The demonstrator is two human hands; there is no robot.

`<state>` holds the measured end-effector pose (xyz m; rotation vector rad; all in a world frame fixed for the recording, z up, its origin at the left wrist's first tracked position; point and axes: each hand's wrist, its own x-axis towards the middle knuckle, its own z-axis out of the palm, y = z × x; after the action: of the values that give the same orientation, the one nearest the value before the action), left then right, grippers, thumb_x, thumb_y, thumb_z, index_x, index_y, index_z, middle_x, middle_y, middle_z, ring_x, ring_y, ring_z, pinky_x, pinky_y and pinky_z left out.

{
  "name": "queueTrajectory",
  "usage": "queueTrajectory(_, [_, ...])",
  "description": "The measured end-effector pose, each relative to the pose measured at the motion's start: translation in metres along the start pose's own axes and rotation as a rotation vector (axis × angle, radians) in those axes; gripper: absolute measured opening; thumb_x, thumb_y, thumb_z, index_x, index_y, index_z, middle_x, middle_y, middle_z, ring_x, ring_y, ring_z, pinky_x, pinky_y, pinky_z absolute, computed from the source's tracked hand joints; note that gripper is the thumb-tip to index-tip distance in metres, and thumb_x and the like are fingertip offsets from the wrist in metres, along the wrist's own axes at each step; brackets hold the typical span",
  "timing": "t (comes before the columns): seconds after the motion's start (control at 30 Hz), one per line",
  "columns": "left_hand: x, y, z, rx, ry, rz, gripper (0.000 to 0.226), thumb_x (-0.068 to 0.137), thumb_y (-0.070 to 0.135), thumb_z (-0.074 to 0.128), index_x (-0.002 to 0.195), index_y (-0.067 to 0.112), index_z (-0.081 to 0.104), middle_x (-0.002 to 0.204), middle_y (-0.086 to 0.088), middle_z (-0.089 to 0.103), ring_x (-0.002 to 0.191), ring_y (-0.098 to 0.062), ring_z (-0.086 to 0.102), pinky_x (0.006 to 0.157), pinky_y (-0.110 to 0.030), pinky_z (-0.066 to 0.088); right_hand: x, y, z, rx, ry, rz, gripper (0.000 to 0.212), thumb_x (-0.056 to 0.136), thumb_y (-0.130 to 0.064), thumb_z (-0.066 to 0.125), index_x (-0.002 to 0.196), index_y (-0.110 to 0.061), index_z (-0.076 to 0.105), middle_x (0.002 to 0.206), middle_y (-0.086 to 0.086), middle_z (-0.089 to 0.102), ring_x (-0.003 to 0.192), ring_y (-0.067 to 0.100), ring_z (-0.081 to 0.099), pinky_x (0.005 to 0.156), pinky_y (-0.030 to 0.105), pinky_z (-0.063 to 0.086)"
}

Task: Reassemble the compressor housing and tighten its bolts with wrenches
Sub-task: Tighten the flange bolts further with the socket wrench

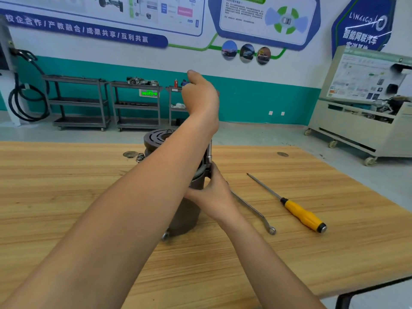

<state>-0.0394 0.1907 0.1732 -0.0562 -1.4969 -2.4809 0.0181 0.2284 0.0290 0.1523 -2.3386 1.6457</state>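
Centre of table, compressor housing stands upright, grooved round end on top. R hand clasps the housing's right side just under the flange, thumb on the body, fingers up at the flange edge. L hand is above the housing, forearm crossing in front of it. Its fingers are curled round the top of a socket driver, whose shaft drops vertical from under the wrist to the flange, right beside R fingertips. Palm side hidden, so exact grip unclear. Right of housing: ring wrench flat on the wood, one end behind R hand. Further right, yellow-handled screwdriver. Wrench end pokes out at housing's base, front-left. Small metal bits lie behind-left of housing.
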Motion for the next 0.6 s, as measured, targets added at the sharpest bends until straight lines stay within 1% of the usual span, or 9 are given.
queueTrajectory(0.07, [0.001,0.0,0.003,0.05,-0.021,-0.025,0.041,0.102,0.031,0.019,0.068,0.013,0.034,0.05,0.003,0.031,0.035,-0.01,0.021,0.039,-0.018,0.018,0.0,0.0,-0.001,-0.003,0.013,-0.015,0.06,0.054,-0.04,0.084,0.105,-0.036,0.052,0.101,-0.027,0.058,0.09,-0.018,0.052,0.064,0.002,0.04])
queueTrajectory(0.13, [0.002,0.001,0.003,0.059,-0.085,-0.074,0.037,0.1,0.029,0.02,0.068,0.015,0.031,0.045,0.004,0.03,0.03,-0.009,0.017,0.037,-0.013,0.015,0.0,0.0,-0.003,0.008,0.027,-0.027,0.052,0.054,-0.039,0.086,0.094,-0.039,0.054,0.093,-0.029,0.058,0.084,-0.021,0.052,0.061,0.001,0.04])
queueTrajectory(0.27, [0.014,0.006,-0.006,0.047,-0.403,-0.264,0.035,0.099,0.031,0.02,0.069,0.019,0.032,0.035,0.009,0.026,0.027,-0.007,0.015,0.032,-0.012,0.013,0.0,0.001,-0.005,-0.015,0.04,-0.032,0.051,0.052,-0.039,0.089,0.082,-0.046,0.049,0.086,-0.036,0.053,0.078,-0.031,0.045,0.06,-0.004,0.037])
queueTrajectory(0.37, [0.026,0.009,-0.013,0.057,-0.726,-0.435,0.042,0.099,0.036,0.029,0.06,0.02,0.037,0.034,0.009,0.025,0.025,-0.004,0.018,0.03,-0.016,0.014,0.0,0.0,-0.007,-0.049,0.051,-0.036,0.051,0.049,-0.042,0.088,0.079,-0.049,0.048,0.094,-0.03,0.054,0.091,-0.014,0.051,0.068,0.006,0.04])
queueTrajectory(0.4, [0.028,0.009,-0.013,0.061,-0.78,-0.464,0.045,0.098,0.038,0.03,0.058,0.02,0.039,0.033,0.009,0.026,0.025,-0.003,0.019,0.031,-0.016,0.015,0.0,-0.001,-0.007,-0.057,0.05,-0.037,0.051,0.048,-0.043,0.088,0.079,-0.048,0.048,0.099,-0.026,0.055,0.097,-0.007,0.051,0.073,0.012,0.04])
queueTrajectory(0.43, [0.028,0.009,-0.011,0.089,-0.793,-0.478,0.045,0.098,0.038,0.031,0.058,0.02,0.039,0.033,0.008,0.026,0.025,-0.003,0.021,0.032,-0.016,0.016,0.001,-0.001,-0.008,-0.067,0.049,-0.037,0.051,0.048,-0.044,0.087,0.08,-0.048,0.047,0.102,-0.023,0.056,0.102,-0.001,0.052,0.075,0.016,0.041])
queueTrajectory(0.5, [0.026,0.011,-0.004,0.219,-0.727,-0.448,0.042,0.099,0.038,0.03,0.063,0.02,0.04,0.035,0.009,0.03,0.027,-0.003,0.025,0.034,-0.015,0.021,0.001,-0.001,-0.007,-0.078,0.046,-0.034,0.051,0.048,-0.046,0.087,0.079,-0.049,0.047,0.1,-0.027,0.054,0.102,-0.001,0.051,0.076,0.017,0.04])
queueTrajectory(0.57, [0.022,0.015,0.004,0.445,-0.621,-0.286,0.038,0.1,0.034,0.031,0.069,0.016,0.044,0.04,0.008,0.041,0.031,-0.006,0.038,0.038,-0.014,0.033,0.001,-0.001,-0.007,-0.079,0.044,-0.04,0.05,0.048,-0.046,0.087,0.077,-0.051,0.047,0.091,-0.036,0.053,0.094,-0.012,0.05,0.072,0.009,0.039])
queueTrajectory(0.6, [0.017,0.018,0.007,0.623,-0.569,-0.12,0.036,0.1,0.03,0.032,0.071,0.013,0.046,0.046,0.004,0.05,0.037,-0.009,0.047,0.042,-0.017,0.04,0.001,-0.002,-0.007,-0.078,0.04,-0.039,0.05,0.049,-0.047,0.087,0.077,-0.052,0.046,0.088,-0.04,0.051,0.092,-0.015,0.048,0.072,0.007,0.038])
